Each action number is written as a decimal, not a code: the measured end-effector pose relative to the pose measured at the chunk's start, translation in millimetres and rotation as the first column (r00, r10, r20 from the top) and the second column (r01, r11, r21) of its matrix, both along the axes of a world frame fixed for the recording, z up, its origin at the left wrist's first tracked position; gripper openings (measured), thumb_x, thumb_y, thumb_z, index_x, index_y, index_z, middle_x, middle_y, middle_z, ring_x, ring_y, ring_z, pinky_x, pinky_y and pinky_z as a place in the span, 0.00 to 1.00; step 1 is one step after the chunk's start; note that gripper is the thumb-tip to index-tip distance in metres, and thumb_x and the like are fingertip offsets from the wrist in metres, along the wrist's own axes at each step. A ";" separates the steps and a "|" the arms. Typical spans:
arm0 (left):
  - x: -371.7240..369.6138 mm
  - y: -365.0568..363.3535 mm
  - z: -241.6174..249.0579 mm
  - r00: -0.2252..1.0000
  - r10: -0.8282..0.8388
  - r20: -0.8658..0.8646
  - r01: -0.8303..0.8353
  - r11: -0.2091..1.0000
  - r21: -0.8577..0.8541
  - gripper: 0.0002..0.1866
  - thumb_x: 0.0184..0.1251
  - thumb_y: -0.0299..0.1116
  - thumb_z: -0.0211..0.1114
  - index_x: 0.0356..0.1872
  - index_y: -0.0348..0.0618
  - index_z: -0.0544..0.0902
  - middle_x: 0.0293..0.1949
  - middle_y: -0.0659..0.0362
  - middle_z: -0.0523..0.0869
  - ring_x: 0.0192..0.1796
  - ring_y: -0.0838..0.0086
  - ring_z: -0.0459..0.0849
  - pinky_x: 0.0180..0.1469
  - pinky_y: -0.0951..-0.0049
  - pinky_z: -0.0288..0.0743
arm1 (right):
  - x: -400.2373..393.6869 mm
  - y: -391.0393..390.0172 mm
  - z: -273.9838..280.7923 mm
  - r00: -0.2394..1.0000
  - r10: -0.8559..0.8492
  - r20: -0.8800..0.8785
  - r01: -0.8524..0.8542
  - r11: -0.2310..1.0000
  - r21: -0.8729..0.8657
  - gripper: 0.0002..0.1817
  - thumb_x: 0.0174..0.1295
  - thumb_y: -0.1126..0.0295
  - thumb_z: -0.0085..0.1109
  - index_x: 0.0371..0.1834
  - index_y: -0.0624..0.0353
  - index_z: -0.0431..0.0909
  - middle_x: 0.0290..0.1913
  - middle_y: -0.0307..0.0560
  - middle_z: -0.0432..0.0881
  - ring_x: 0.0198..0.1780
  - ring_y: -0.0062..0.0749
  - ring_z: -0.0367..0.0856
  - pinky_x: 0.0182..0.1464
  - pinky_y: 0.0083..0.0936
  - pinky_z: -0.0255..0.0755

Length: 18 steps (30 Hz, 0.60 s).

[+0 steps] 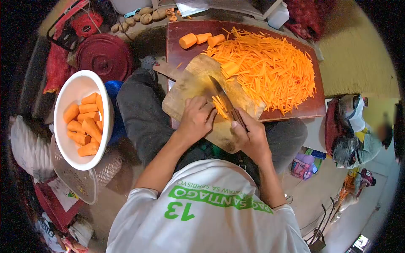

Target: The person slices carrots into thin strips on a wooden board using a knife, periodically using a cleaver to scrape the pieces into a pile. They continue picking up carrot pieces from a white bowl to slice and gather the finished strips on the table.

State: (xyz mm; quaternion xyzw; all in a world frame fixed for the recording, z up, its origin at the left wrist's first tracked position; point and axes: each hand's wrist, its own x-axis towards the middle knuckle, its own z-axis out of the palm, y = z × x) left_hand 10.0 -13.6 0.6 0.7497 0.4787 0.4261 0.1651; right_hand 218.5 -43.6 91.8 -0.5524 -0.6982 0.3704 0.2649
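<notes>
My right hand [252, 137] is wrapped round the handle of a kitchen knife [228, 101], its blade pointing away across a worn wooden chopping board [223, 137]. Just left of the blade lie some cut carrot sticks [219, 106]. My left hand [196, 116] rests on the board with its fingers curled against this carrot; the fingertips are partly hidden. Farther up the board sits a stack of carrot slices [230, 69]. A big heap of carrot strips [274, 71] spreads over the board's far right side and the dark red table [181, 36].
Peeled carrot chunks [187, 41] sit at the table's far left. Beside my left leg, a white basin [60, 126] holds several peeled carrots, with a plastic basket [95, 185] under it. Another wooden handle [166, 70] juts from the board. Potatoes [146, 18] lie beyond the table.
</notes>
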 end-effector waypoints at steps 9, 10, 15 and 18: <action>-3.4 3.4 0.4 0.992 0.051 0.119 -0.048 0.998 -0.031 0.06 0.59 0.23 0.77 0.35 0.37 0.88 0.34 0.51 0.80 0.40 0.52 0.81 0.46 0.54 0.72 | 18.8 -9.5 1.2 0.992 0.082 -0.092 -0.090 0.993 -0.082 0.19 0.78 0.73 0.62 0.68 0.67 0.80 0.42 0.56 0.85 0.41 0.32 0.83 0.49 0.29 0.80; -4.9 3.8 3.1 0.997 0.026 0.071 -0.025 0.999 -0.020 0.05 0.59 0.23 0.77 0.34 0.37 0.88 0.35 0.51 0.81 0.41 0.52 0.82 0.47 0.53 0.72 | 23.7 -5.0 1.5 0.995 0.082 -0.063 -0.087 0.993 -0.082 0.19 0.77 0.73 0.62 0.68 0.66 0.80 0.41 0.56 0.85 0.41 0.33 0.84 0.49 0.30 0.80; -1.0 2.6 1.2 0.999 0.005 -0.041 -0.003 0.999 0.036 0.05 0.60 0.23 0.77 0.35 0.38 0.88 0.37 0.52 0.82 0.43 0.54 0.82 0.48 0.53 0.72 | 54.4 22.4 -4.7 0.996 0.004 0.090 -0.006 1.000 0.012 0.22 0.73 0.66 0.68 0.67 0.63 0.84 0.49 0.68 0.90 0.51 0.62 0.93 0.54 0.43 0.84; -0.8 4.3 -0.5 0.997 -0.003 -0.081 0.007 0.999 0.039 0.05 0.61 0.24 0.77 0.35 0.39 0.88 0.38 0.53 0.82 0.44 0.55 0.83 0.49 0.53 0.71 | 75.6 37.4 -7.0 0.984 -0.011 0.175 -0.021 0.984 0.176 0.23 0.72 0.66 0.69 0.67 0.62 0.84 0.51 0.67 0.91 0.52 0.61 0.93 0.55 0.44 0.85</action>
